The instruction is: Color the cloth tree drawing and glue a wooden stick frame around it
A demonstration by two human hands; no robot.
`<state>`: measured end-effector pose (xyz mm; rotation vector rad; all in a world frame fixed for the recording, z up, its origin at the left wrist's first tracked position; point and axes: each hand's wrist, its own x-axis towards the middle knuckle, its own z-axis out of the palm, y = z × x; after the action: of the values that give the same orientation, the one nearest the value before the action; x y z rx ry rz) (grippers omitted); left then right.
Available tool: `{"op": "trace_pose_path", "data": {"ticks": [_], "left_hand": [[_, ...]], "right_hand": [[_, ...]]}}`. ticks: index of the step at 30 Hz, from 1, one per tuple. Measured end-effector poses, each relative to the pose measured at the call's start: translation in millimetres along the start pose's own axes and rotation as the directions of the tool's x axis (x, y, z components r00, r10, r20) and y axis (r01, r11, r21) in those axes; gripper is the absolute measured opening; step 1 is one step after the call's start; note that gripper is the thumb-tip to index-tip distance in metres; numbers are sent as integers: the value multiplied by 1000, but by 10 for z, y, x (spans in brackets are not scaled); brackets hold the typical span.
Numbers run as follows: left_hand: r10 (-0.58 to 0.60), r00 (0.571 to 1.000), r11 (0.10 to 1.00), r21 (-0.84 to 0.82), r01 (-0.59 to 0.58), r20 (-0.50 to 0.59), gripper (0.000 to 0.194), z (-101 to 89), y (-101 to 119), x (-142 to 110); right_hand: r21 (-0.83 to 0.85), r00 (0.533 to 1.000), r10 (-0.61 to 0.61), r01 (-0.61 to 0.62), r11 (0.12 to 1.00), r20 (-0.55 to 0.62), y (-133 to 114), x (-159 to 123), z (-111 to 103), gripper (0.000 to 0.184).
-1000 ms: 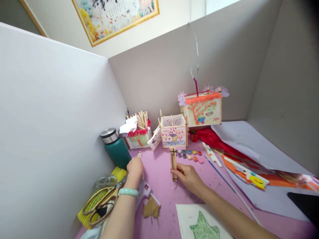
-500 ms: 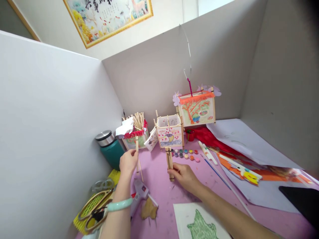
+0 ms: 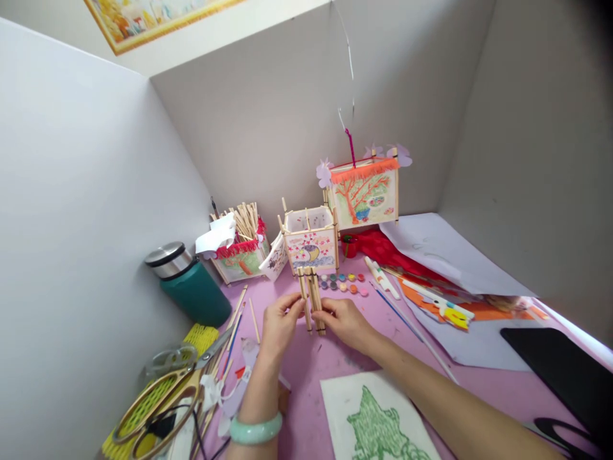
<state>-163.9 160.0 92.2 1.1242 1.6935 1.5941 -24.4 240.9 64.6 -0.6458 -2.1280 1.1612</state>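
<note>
Over the middle of the purple table, my left hand [image 3: 282,319] pinches an upright wooden stick [image 3: 305,306] with dark bands near its ends. Right beside it, my right hand [image 3: 345,321] is closed on a small bundle of similar upright sticks [image 3: 317,305], also dark-banded. The single stick is close against the bundle; whether they touch I cannot tell. Behind them stands a stick-framed paper lantern [image 3: 311,246] with a painted moon and pink stars. Below my right hand lies a sheet with a green leaf drawing [image 3: 378,418].
A teal bottle [image 3: 196,291], gold-handled scissors [image 3: 165,396] and a partly hidden glue gun [image 3: 234,399] are at left. A lantern full of sticks [image 3: 239,255] stands behind. Paint pots [image 3: 342,282], a paintbrush [image 3: 397,312] and a black tablet-like slab [image 3: 555,364] lie rightward. Another lantern [image 3: 366,198] hangs at back.
My left hand has moved right, bringing its stick beside the bundle in my right hand. The view has tilted down, showing more of the table's near side.
</note>
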Motion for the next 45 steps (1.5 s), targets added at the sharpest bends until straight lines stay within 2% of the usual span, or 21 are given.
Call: {"op": "trace_pose_path", "data": {"ticks": [11,17,24,27,30,33,37,41,45], "left_hand": [[19,999,999,-51,-16,48,25,-17,-31,-38],[-14,997,994,-109,22,73,26,-2,-7,-52],[-49,998,991,-127,53,29,28,13,-15,-46],[-46,998,993,-109,51,43,28,10,-9,-52],[-44,996,998,-46,47,76,27,-1,44,-64],[16,998,1000,9,-17,59,26,-2,161,-60],[92,996,988,-126,-92,-6,31,47,343,-12],[63,998,977,-205,-63,-5,29,122,426,28],[47,998,968,-246,-58,-48,28,171,431,23]], "right_hand": [[29,999,-44,43,999,19,-27,5,38,19],[40,998,-59,58,998,33,-28,-2,13,18],[21,998,-45,44,999,38,-21,-8,35,19],[22,998,-46,45,999,32,-16,-9,46,18],[23,998,-56,56,998,34,-18,-8,46,17],[13,998,-61,61,998,35,-18,-4,46,15],[-2,998,-57,57,998,25,-9,-2,54,15],[-12,999,-50,50,999,12,-12,-8,57,16],[-13,999,-52,53,999,7,-16,-7,54,17]]}}
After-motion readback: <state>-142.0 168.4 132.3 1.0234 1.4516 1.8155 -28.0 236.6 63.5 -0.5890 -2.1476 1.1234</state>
